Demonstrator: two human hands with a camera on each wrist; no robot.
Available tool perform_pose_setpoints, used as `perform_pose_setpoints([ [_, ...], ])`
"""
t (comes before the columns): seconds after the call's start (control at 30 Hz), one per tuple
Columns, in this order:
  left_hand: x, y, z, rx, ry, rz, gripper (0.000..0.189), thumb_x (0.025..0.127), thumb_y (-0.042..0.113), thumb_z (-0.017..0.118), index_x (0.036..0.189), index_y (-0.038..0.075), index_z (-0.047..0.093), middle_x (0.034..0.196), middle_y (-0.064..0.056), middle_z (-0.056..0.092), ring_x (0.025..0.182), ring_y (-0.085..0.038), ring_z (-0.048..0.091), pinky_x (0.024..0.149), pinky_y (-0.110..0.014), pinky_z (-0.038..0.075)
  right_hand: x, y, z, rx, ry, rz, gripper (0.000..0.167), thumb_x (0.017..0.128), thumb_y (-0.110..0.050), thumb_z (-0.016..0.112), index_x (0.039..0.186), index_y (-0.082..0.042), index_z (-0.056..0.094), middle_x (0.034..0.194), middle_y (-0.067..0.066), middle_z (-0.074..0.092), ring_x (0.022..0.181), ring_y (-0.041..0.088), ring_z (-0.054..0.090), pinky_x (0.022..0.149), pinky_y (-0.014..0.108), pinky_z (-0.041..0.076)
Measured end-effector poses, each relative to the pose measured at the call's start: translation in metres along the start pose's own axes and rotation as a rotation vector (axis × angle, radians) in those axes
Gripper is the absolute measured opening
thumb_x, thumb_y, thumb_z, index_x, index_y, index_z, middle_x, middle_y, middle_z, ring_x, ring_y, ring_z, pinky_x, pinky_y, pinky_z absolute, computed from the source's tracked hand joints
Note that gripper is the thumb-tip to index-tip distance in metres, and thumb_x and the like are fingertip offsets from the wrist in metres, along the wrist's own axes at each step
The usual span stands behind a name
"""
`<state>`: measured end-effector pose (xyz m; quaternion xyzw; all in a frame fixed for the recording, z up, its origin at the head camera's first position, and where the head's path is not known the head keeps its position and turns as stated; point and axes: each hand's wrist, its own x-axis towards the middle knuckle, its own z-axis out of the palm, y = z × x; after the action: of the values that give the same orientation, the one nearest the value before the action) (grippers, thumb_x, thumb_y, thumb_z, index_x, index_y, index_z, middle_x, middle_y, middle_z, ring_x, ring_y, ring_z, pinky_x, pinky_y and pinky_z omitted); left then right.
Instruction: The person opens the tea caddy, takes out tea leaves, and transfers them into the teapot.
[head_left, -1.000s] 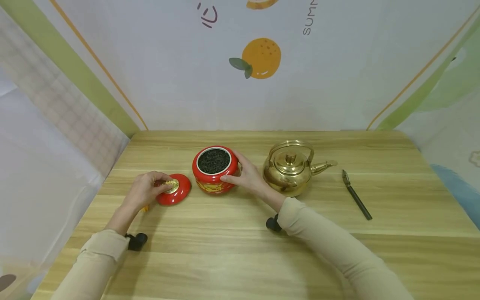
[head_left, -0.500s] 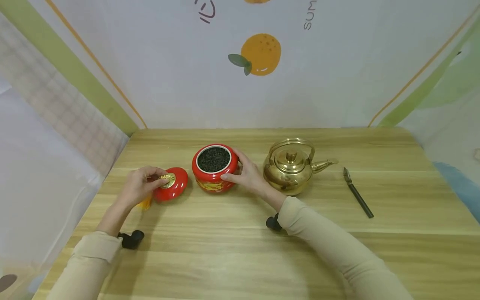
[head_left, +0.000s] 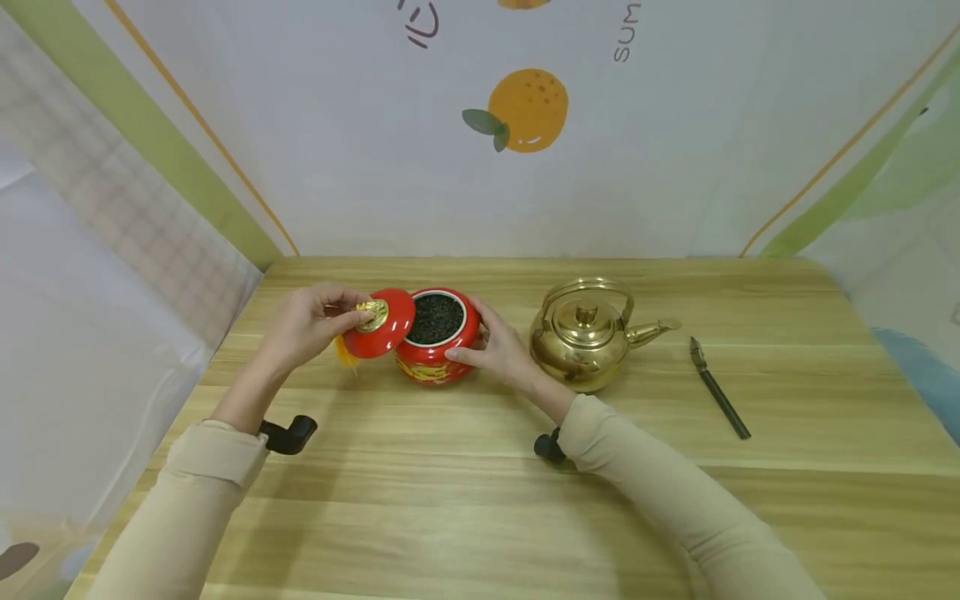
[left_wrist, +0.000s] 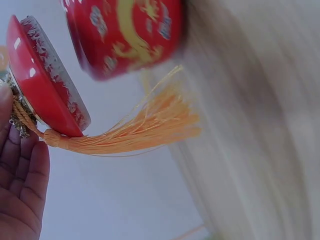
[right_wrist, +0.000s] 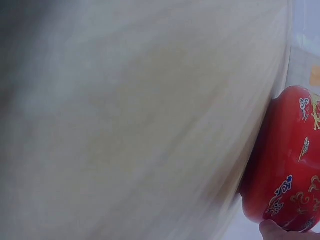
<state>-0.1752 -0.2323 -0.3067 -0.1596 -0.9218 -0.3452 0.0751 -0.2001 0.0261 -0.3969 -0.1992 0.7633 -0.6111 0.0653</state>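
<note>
My left hand (head_left: pixel 311 325) pinches the gold knob of a red lid (head_left: pixel 390 333), which is tilted and raised above the table just left of a red jar. An orange tassel (left_wrist: pixel 130 132) hangs from the knob in the left wrist view. The red jar (head_left: pixel 427 371) stands upright, painted with a gold dragon, its white-rimmed mouth uncovered. Dark loose tea leaves (head_left: pixel 437 320) show inside it. From the right, my right hand (head_left: pixel 498 346) grips the jar's side, with the thumb on the near wall and the fingers reaching behind, partly hidden.
A brass kettle (head_left: pixel 581 354) with an upright handle stands right of the jar, close to my right wrist, its spout pointing right. Farther right lies a dark-handled pen-like tool (head_left: pixel 720 396). A printed cloth (head_left: pixel 360 150) hangs behind the wooden table (head_left: pixel 450 508).
My left hand has lifted the lid off the table and carried it right and away from me, up to the jar's left rim. The right hand and the jar have stayed in place.
</note>
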Motion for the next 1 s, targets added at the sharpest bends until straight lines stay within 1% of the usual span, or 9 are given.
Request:
perform_pose_setpoints([
  [0.07,0.007,0.006,0.004,0.031,-0.009,0.016,0.017,0.082,0.011,0.072,0.095,0.000,0.072,0.083,-0.012,0.069,0.076,-0.018,0.062,0.064,-0.010,0.048,0.000,0.000,0.000,-0.012,0.002,0.003,0.085,0.075,-0.008,0.079,0.145,-0.005,0.031,0.141,0.015,0.045,0.124,0.031,0.050,0.098,0.036,0.047],
  [0.17,0.017,0.012,0.010,0.052,-0.036,0.034,0.017,0.082,0.012,0.073,0.096,0.001,0.072,0.082,-0.010,0.070,0.075,-0.019,0.062,0.064,-0.015,0.048,0.000,-0.001,0.000,-0.032,0.004,0.008,0.084,0.075,-0.009,0.079,0.145,-0.006,0.032,0.141,0.014,0.045,0.127,0.030,0.047,0.100,0.036,0.045],
  [0.23,0.023,0.016,0.014,0.057,-0.049,0.046,0.018,0.082,0.012,0.073,0.096,0.001,0.072,0.082,-0.010,0.071,0.075,-0.019,0.062,0.064,-0.019,0.049,0.000,-0.001,0.000,-0.040,0.006,0.009,0.083,0.075,-0.010,0.079,0.145,-0.007,0.033,0.140,0.013,0.046,0.128,0.029,0.046,0.102,0.037,0.044],
  [0.4,0.034,0.024,0.023,0.051,-0.093,0.058,0.017,0.083,0.012,0.072,0.095,0.001,0.072,0.082,-0.010,0.070,0.072,-0.019,0.060,0.062,-0.023,0.049,0.000,-0.001,0.001,-0.040,0.014,0.033,0.082,0.076,-0.010,0.079,0.144,-0.010,0.034,0.140,0.010,0.047,0.128,0.026,0.046,0.103,0.037,0.043],
  [0.5,0.039,0.029,0.026,0.064,-0.114,0.060,0.014,0.083,0.013,0.072,0.092,0.002,0.072,0.080,-0.009,0.069,0.072,-0.019,0.058,0.062,-0.025,0.048,-0.001,-0.002,0.001,-0.028,0.010,0.044,0.082,0.076,-0.010,0.078,0.145,-0.010,0.033,0.141,0.010,0.046,0.127,0.027,0.048,0.102,0.037,0.044],
  [0.67,0.044,0.033,0.033,0.104,-0.131,0.068,0.010,0.082,0.013,0.073,0.089,0.005,0.072,0.076,-0.006,0.068,0.069,-0.017,0.057,0.061,-0.026,0.047,-0.002,-0.001,0.001,0.009,0.004,0.055,0.084,0.077,-0.009,0.077,0.146,-0.008,0.030,0.143,0.011,0.044,0.126,0.030,0.048,0.100,0.038,0.045],
  [0.87,0.047,0.035,0.038,0.108,-0.141,0.068,0.011,0.083,0.012,0.072,0.090,0.004,0.073,0.075,-0.006,0.068,0.066,-0.016,0.057,0.058,-0.024,0.047,-0.001,0.000,0.002,0.019,0.002,0.055,0.086,0.078,-0.010,0.077,0.147,-0.005,0.027,0.144,0.012,0.043,0.124,0.031,0.051,0.099,0.037,0.046],
  [1.0,0.049,0.035,0.040,0.112,-0.146,0.065,0.013,0.083,0.012,0.072,0.092,0.003,0.073,0.076,-0.006,0.069,0.067,-0.016,0.058,0.059,-0.025,0.047,-0.001,0.001,0.001,0.024,0.006,0.056,0.086,0.077,-0.009,0.077,0.147,-0.007,0.028,0.143,0.011,0.044,0.124,0.029,0.050,0.099,0.037,0.046],
])
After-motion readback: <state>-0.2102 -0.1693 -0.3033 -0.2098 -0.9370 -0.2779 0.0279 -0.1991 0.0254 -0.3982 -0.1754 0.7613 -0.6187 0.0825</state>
